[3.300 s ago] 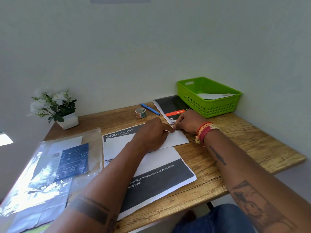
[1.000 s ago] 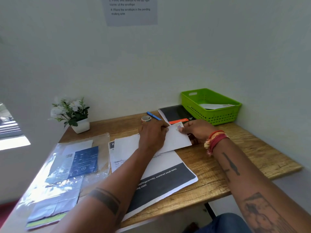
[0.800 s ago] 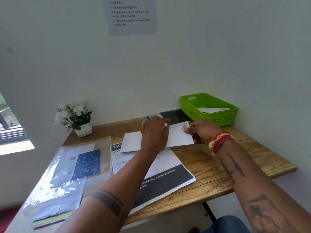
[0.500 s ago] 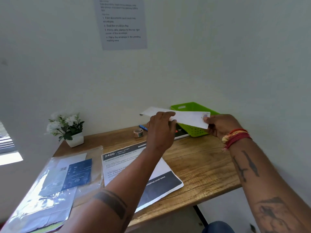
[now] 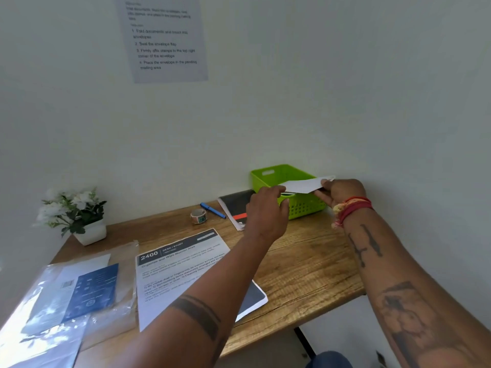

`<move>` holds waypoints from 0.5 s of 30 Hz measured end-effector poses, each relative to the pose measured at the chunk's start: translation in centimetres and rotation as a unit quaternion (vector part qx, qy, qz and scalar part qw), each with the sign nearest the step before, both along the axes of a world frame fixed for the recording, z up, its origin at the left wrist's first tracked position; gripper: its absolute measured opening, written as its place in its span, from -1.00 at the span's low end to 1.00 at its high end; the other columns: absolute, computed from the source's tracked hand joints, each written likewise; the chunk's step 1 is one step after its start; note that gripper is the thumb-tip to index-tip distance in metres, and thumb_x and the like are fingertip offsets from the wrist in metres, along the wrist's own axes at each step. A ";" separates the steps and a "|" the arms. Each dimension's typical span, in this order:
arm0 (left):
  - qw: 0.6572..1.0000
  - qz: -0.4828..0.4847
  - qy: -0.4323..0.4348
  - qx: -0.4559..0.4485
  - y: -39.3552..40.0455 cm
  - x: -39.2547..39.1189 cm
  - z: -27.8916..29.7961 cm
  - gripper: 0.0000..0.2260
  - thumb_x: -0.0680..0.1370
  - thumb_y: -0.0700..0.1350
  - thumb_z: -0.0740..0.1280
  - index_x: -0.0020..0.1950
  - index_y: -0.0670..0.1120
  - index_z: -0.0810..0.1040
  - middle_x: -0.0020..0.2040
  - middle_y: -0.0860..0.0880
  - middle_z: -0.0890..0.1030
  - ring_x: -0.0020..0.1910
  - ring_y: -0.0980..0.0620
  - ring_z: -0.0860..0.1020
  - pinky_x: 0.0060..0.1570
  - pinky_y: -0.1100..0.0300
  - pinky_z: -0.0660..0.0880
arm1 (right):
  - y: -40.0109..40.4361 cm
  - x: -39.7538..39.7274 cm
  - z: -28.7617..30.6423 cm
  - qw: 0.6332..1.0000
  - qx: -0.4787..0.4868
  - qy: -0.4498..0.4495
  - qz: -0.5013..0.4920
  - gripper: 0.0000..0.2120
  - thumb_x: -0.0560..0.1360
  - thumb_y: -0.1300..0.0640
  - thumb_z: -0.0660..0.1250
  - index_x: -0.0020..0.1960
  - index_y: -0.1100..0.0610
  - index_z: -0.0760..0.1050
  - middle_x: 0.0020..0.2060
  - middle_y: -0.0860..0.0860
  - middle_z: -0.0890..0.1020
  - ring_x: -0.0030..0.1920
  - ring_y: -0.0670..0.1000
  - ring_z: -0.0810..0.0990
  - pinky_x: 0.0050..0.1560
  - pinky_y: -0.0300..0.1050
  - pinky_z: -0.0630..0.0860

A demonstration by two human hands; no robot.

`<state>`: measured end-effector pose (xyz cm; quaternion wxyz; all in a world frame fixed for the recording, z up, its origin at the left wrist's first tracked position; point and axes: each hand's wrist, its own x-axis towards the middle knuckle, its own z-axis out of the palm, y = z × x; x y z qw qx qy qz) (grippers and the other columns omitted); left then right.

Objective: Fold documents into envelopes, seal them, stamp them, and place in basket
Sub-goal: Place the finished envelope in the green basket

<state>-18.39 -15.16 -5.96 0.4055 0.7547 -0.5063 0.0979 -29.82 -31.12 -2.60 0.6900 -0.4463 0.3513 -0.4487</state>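
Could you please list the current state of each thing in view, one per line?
White paper envelope: held over the basket, not yet dropped.
Green plastic basket: on the desk corner, contents hidden.
Right hand: pinching the envelope's right end.
Left hand: fingers relaxed by the envelope's left end.
Blue pen: lying flat.
Roll of stamps: on the desk.

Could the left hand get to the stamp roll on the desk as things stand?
Probably yes: the left hand hovers open by the basket, and bare desk lies between it and the stamp roll.
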 end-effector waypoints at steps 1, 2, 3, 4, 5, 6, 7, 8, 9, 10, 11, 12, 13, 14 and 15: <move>1.000 0.001 0.006 0.004 -0.2 0.2 -0.1 -0.68 0.62 0.03 0.29 0.37 0.05 0.52 0.22 -0.02 0.57 0.19 -0.10 0.51 0.20 -0.13 0.46 | -0.3 0.7 -0.4 1.000 0.004 -0.006 0.003 -0.94 0.55 0.40 0.33 -0.02 0.42 0.49 -0.05 0.23 0.65 -0.07 0.11 0.66 0.12 0.06 0.61; 1.000 0.002 0.013 0.006 -0.3 0.3 -0.2 -0.68 0.62 0.04 0.29 0.36 0.05 0.52 0.21 -0.02 0.57 0.17 -0.09 0.53 0.19 -0.13 0.47 | -0.6 1.3 -0.9 1.000 0.009 -0.011 0.003 -0.93 0.54 0.39 0.35 -0.03 0.43 0.50 -0.13 0.21 0.65 -0.15 0.09 0.67 -0.01 0.00 0.66; 1.000 0.003 0.020 0.006 -0.3 0.5 -0.3 -0.68 0.61 0.04 0.30 0.35 0.06 0.53 0.20 -0.01 0.58 0.15 -0.08 0.54 0.18 -0.13 0.49 | -0.9 1.9 -1.5 1.000 0.006 0.002 0.002 -0.90 0.54 0.36 0.37 -0.05 0.43 0.52 -0.24 0.19 0.66 -0.26 0.06 0.67 -0.15 -0.06 0.68; 1.000 0.005 0.027 0.006 -0.2 0.7 -0.5 -0.68 0.60 0.05 0.30 0.34 0.06 0.53 0.19 0.00 0.59 0.15 -0.06 0.55 0.18 -0.12 0.49 | -1.1 2.4 -2.2 1.000 0.000 0.029 -0.003 -0.85 0.53 0.31 0.41 -0.06 0.43 0.54 -0.35 0.16 0.66 -0.39 0.02 0.65 -0.28 -0.10 0.67; 1.000 0.007 0.030 0.006 0.0 0.9 -0.6 -0.68 0.60 0.06 0.30 0.34 0.07 0.54 0.20 0.00 0.59 0.16 -0.05 0.55 0.18 -0.12 0.49 | -1.3 2.7 -2.7 0.998 -0.007 0.058 -0.011 -0.80 0.52 0.24 0.44 -0.06 0.41 0.56 -0.45 0.12 0.64 -0.49 -0.01 0.62 -0.39 -0.13 0.63; 0.999 0.013 0.030 0.009 0.3 1.0 -0.8 -0.68 0.60 0.07 0.30 0.33 0.07 0.54 0.20 0.00 0.59 0.17 -0.04 0.54 0.19 -0.11 0.49 | -1.5 3.0 -3.4 0.997 -0.011 0.073 -0.022 -0.77 0.51 0.18 0.47 -0.08 0.37 0.56 -0.51 0.09 0.62 -0.55 -0.02 0.59 -0.46 -0.16 0.58; 0.999 0.019 0.029 0.013 0.6 1.3 -1.0 -0.68 0.60 0.08 0.29 0.33 0.06 0.55 0.20 0.00 0.59 0.18 -0.05 0.54 0.19 -0.11 0.48 | -1.5 3.2 -3.9 0.997 -0.008 0.078 -0.028 -0.75 0.51 0.14 0.48 -0.10 0.34 0.55 -0.53 0.09 0.61 -0.58 -0.02 0.58 -0.50 -0.18 0.55; 0.999 0.025 0.027 0.017 1.0 1.7 -1.2 -0.68 0.59 0.08 0.28 0.33 0.06 0.55 0.21 -0.01 0.59 0.19 -0.05 0.53 0.20 -0.10 0.48 | -1.3 3.2 -4.1 0.997 -0.004 0.076 -0.032 -0.74 0.50 0.13 0.49 -0.12 0.32 0.54 -0.51 0.10 0.61 -0.59 -0.02 0.58 -0.52 -0.19 0.54; 0.999 0.031 0.028 0.019 1.4 2.0 -1.5 -0.68 0.59 0.08 0.28 0.32 0.05 0.55 0.21 -0.01 0.59 0.20 -0.06 0.53 0.19 -0.09 0.49 | -0.8 3.3 -4.2 0.997 -0.009 0.070 -0.037 -0.75 0.50 0.13 0.48 -0.14 0.31 0.53 -0.48 0.13 0.60 -0.59 -0.01 0.57 -0.54 -0.19 0.52; 0.999 0.037 0.029 0.020 2.0 2.3 -1.6 -0.68 0.58 0.08 0.27 0.31 0.05 0.56 0.20 -0.02 0.59 0.20 -0.06 0.53 0.19 -0.08 0.49 | 0.1 3.5 -4.1 0.996 -0.027 0.071 -0.037 -0.76 0.51 0.13 0.47 -0.16 0.30 0.53 -0.44 0.14 0.59 -0.59 0.00 0.56 -0.55 -0.20 0.50; 0.998 0.042 0.032 0.018 2.5 2.6 -1.7 -0.68 0.58 0.08 0.27 0.30 0.05 0.56 0.20 -0.02 0.59 0.20 -0.06 0.54 0.19 -0.08 0.50 | 1.3 3.8 -3.9 0.994 -0.064 0.081 -0.029 -0.75 0.52 0.12 0.46 -0.20 0.29 0.54 -0.43 0.15 0.59 -0.59 0.01 0.55 -0.55 -0.20 0.50; 0.998 0.050 0.034 0.017 3.3 3.0 -1.7 -0.69 0.58 0.07 0.28 0.29 0.04 0.57 0.20 -0.03 0.59 0.19 -0.05 0.55 0.19 -0.07 0.50 | 2.9 4.6 -3.7 0.990 -0.110 0.089 -0.010 -0.72 0.53 0.10 0.45 -0.25 0.27 0.54 -0.43 0.15 0.59 -0.57 0.02 0.55 -0.52 -0.18 0.51; 0.998 0.057 0.033 0.015 3.9 3.3 -1.7 -0.70 0.58 0.05 0.29 0.29 0.02 0.57 0.19 -0.04 0.59 0.18 -0.05 0.55 0.20 -0.06 0.50 | 4.7 5.2 -3.5 0.984 -0.153 0.093 0.017 -0.69 0.53 0.08 0.45 -0.28 0.25 0.53 -0.44 0.15 0.59 -0.54 0.04 0.55 -0.48 -0.16 0.52; 0.997 0.065 0.029 0.016 4.4 3.6 -1.6 -0.71 0.58 0.02 0.29 0.27 0.00 0.58 0.18 -0.05 0.60 0.17 -0.05 0.56 0.19 -0.05 0.50 | 6.6 5.8 -3.0 0.976 -0.187 0.092 0.059 -0.69 0.53 0.08 0.45 -0.28 0.24 0.51 -0.44 0.15 0.58 -0.52 0.05 0.55 -0.46 -0.14 0.53; 0.996 0.079 0.021 0.021 5.3 4.0 -1.6 -0.72 0.58 0.00 0.28 0.26 -0.02 0.58 0.16 -0.07 0.61 0.15 -0.07 0.57 0.16 -0.05 0.51 | 8.7 6.7 -2.6 0.966 -0.213 0.095 0.112 -0.71 0.53 0.10 0.45 -0.26 0.24 0.50 -0.43 0.15 0.58 -0.51 0.05 0.55 -0.47 -0.13 0.54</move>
